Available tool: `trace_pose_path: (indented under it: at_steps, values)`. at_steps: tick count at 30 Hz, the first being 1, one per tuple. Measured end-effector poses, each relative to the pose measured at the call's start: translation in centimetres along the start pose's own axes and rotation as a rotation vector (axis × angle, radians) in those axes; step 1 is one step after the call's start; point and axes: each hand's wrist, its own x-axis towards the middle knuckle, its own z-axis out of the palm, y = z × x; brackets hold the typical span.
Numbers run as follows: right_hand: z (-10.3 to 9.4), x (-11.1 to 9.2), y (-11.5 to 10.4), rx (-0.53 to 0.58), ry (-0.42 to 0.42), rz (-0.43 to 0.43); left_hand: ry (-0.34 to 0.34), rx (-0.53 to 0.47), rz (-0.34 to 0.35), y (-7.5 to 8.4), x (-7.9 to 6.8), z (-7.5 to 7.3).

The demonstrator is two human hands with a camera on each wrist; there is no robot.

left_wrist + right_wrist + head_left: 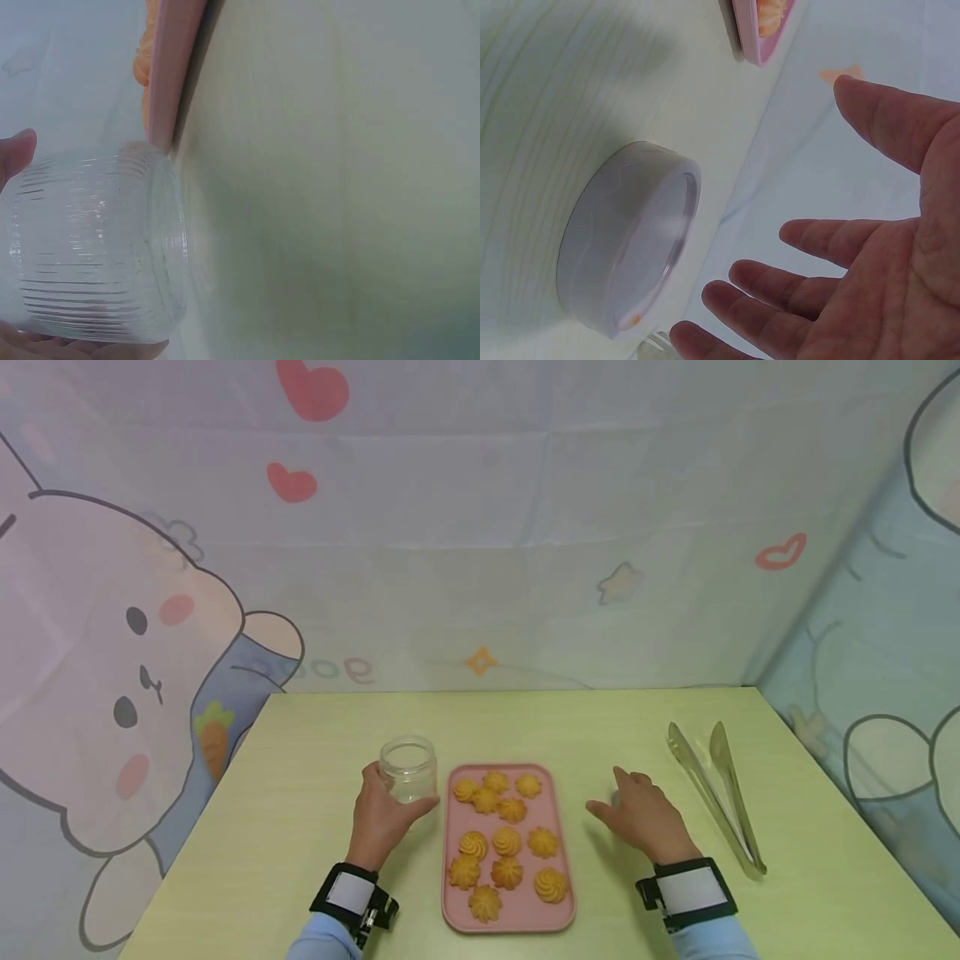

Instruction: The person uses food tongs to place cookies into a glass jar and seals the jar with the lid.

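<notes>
A clear glass jar [408, 767], its mouth uncovered, is held upright in my left hand [384, 818]. In the left wrist view, the thumb is on one side of the ribbed jar [97, 247] and the fingers are on the other. Whether its base touches the table cannot be told. My right hand [643, 817] is over the table with its fingers spread, holding nothing. Below it, a round whitish lid [622, 240] lies on the table in the right wrist view; in the head view the hand hides most of it.
Between the hands lies a pink tray [454, 918] bearing several golden swirled cookies [507, 872]. Metal tongs [705, 777] lie spread to the right of my right hand. A printed cloth [480, 527] hangs behind the pale yellow table [262, 860].
</notes>
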Motion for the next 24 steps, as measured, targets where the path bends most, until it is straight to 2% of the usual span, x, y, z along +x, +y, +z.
trace_pose_path:
  at_steps: [8,15,20,24]
  values:
    - [0.0,-0.1,0.0,0.005,0.004,-0.002,-0.005,-0.007,0.006,-0.2,0.1,0.0]
    - [-0.1,-0.2,-0.1,0.018,0.005,-0.011,0.015,0.107,0.015,-0.4,-0.1,-0.2]
    - [-0.2,-0.3,-0.1,0.023,0.008,-0.020,-0.025,0.131,-0.032,-0.6,-0.3,-0.5]
    - [-0.3,-0.3,-0.1,0.024,0.005,-0.019,-0.057,0.153,-0.037,-0.6,-0.3,-1.0]
